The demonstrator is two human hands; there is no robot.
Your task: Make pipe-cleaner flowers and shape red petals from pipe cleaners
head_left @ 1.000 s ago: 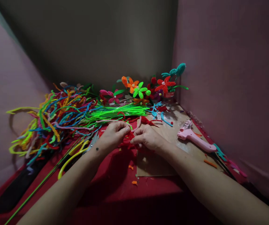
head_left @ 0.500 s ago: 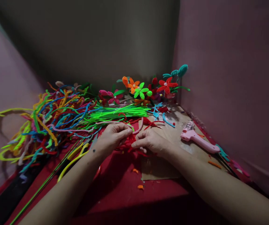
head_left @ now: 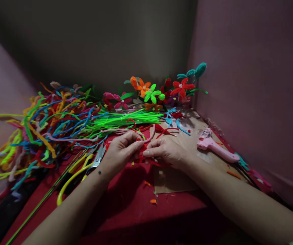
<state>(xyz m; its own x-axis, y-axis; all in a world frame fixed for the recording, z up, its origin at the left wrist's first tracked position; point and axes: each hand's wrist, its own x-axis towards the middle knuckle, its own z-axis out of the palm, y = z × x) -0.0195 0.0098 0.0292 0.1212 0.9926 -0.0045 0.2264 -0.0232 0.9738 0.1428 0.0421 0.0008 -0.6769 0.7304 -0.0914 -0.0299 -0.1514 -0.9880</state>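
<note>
Both hands meet over the front edge of the cardboard, closed on fuzzy red pipe cleaners [head_left: 144,148]. My left hand [head_left: 123,149] pinches them between thumb and bent fingers. Opposite it, my right hand [head_left: 163,150] grips the same red bundle with thumb and forefinger. Fingers hide most of the bundle, so its exact shape is unclear. Just beyond the hands lie a pink pipe cleaner [head_left: 150,135] and loose red ones [head_left: 165,130]. Yellow-handled scissors [head_left: 99,156] rest beside my left wrist.
A tangle of coloured pipe cleaners [head_left: 47,126] covers the left side. Bright green stems [head_left: 128,118] lie behind the hands, with pipe-cleaner flowers [head_left: 143,89] at the back. On the cardboard [head_left: 174,182] rests a pink glue gun [head_left: 216,148]. Orange scraps [head_left: 153,201] lie in front.
Both hands remain closed on the red pipe cleaners, their fingers shifting slightly. The view has moved a little, showing more of the scissors beside my left wrist.
</note>
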